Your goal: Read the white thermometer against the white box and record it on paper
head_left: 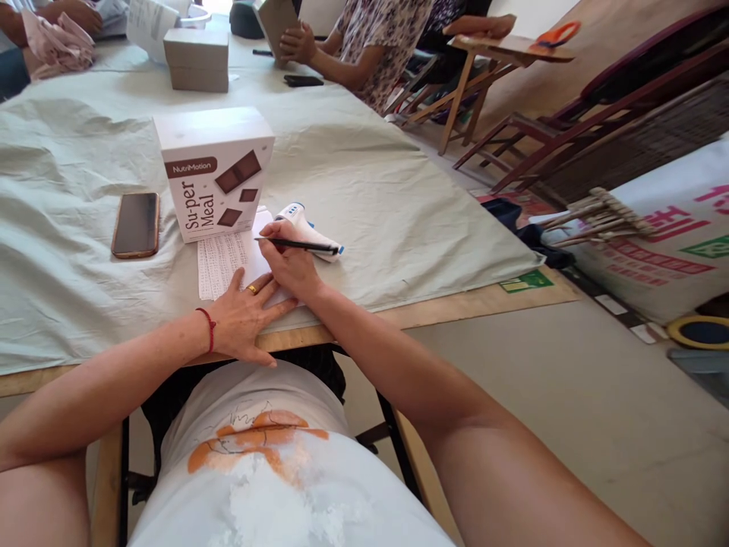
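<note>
My right hand point(292, 264) grips a dark pen point(304, 245), its point over a sheet of paper point(219, 266) covered on its left part with rows of writing. With fingers spread, my left hand point(250, 311) lies across the sheet's lower edge near the table's front. A white NutriMotion box point(219, 175) printed with brown bars stands just behind the paper, partly over it. Beside my right hand lies a white and blue handheld device point(296, 216), partly hidden by that hand; it looks like an infrared thermometer. To the box's left rests a smartphone point(137, 224), face up.
A pale cloth point(387, 205) covers the table. At its far side are a grey box point(197, 61), a black phone point(303, 80) and a person's hand point(299, 43) holding a brown box point(276, 30). A folding chair point(541, 133) and printed sack point(666, 235) stand at the right.
</note>
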A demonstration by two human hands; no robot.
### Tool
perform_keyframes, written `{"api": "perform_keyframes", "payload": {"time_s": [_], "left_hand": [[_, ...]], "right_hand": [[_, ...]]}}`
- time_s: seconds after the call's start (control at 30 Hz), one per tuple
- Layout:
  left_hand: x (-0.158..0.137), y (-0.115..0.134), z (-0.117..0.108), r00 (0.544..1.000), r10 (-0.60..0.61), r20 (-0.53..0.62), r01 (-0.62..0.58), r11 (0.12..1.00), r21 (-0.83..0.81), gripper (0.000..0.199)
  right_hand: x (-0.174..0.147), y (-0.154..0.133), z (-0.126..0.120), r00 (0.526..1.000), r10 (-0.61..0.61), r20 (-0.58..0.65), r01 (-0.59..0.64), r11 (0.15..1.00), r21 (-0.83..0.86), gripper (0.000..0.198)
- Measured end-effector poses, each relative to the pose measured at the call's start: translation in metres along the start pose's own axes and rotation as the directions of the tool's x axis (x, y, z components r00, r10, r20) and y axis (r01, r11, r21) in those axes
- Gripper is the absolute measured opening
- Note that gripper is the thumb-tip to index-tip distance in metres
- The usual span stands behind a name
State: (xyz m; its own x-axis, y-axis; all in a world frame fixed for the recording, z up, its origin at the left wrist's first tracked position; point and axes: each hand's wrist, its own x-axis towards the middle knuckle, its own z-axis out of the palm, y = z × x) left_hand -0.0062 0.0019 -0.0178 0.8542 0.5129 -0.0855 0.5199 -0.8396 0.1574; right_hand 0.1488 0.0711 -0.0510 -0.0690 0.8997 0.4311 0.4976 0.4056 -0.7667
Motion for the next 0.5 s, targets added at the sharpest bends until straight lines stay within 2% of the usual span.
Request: {"api": "perform_keyframes", "payload": {"time_s": [0.07, 0.1, 0.2, 0.23, 0.27, 0.3, 0.33, 0.37, 0.4, 0.43, 0.47, 0.5], "left_hand": [[-0.002, -0.004, -0.006, 1.000, 0.022, -0.021, -0.023, 0.999, -0.049, 0.103], [-0.004, -0.008, -0.012, 0.998, 0.049, -0.029, -0.052, 0.993, -0.108, 0.092], [-0.016, -0.034, -0.033, 0.995, 0.095, -0.035, -0.101, 0.909, -0.404, 0.036], [-0.020, -0.047, -0.040, 0.999, 0.013, -0.052, -0.037, 0.868, -0.495, 0.031], [-0.024, -0.061, -0.045, 0.983, -0.129, -0.127, 0.042, 0.843, -0.536, 0.033], [-0.028, -0.075, -0.049, 0.900, -0.329, -0.288, 0.116, 0.815, -0.568, 0.037], [-0.031, -0.089, -0.051, 0.697, -0.536, -0.476, 0.179, 0.773, -0.609, 0.044], [-0.033, -0.103, -0.051, 0.409, -0.675, -0.613, 0.204, 0.723, -0.660, 0.049], [-0.035, -0.116, -0.050, 0.278, -0.708, -0.649, 0.209, 0.704, -0.679, 0.049], [-0.036, -0.128, -0.048, 0.215, -0.722, -0.657, 0.203, 0.691, -0.694, 0.044], [-0.035, -0.137, -0.045, 0.115, -0.731, -0.673, 0.152, 0.682, -0.715, 0.041], [-0.035, -0.145, -0.041, 0.114, -0.734, -0.670, 0.108, 0.680, -0.726, 0.041]], "right_hand": [[0.001, 0.004, -0.006, 0.997, -0.075, 0.034, 0.078, 0.993, -0.089, 0.019], [0.003, 0.007, -0.010, 0.991, -0.108, 0.075, 0.118, 0.982, -0.144, 0.025], [0.007, 0.015, -0.019, 0.957, -0.162, 0.241, 0.230, 0.929, -0.290, 0.041], [0.008, 0.018, -0.021, 0.942, -0.162, 0.294, 0.259, 0.908, -0.329, 0.045], [0.009, 0.020, -0.022, 0.927, -0.156, 0.342, 0.283, 0.888, -0.363, 0.047], [0.010, 0.021, -0.024, 0.914, -0.147, 0.379, 0.301, 0.870, -0.390, 0.048], [0.010, 0.022, -0.024, 0.905, -0.139, 0.402, 0.312, 0.859, -0.406, 0.047], [0.010, 0.022, -0.025, 0.902, -0.134, 0.411, 0.316, 0.853, -0.416, 0.046], [0.009, 0.021, -0.025, 0.902, -0.132, 0.410, 0.315, 0.852, -0.419, 0.046], [0.008, 0.019, -0.026, 0.906, -0.129, 0.404, 0.309, 0.853, -0.420, 0.045], [0.007, 0.017, -0.027, 0.910, -0.123, 0.396, 0.300, 0.856, -0.422, 0.044], [0.006, 0.013, -0.028, 0.914, -0.113, 0.390, 0.288, 0.857, -0.428, 0.041]]}}
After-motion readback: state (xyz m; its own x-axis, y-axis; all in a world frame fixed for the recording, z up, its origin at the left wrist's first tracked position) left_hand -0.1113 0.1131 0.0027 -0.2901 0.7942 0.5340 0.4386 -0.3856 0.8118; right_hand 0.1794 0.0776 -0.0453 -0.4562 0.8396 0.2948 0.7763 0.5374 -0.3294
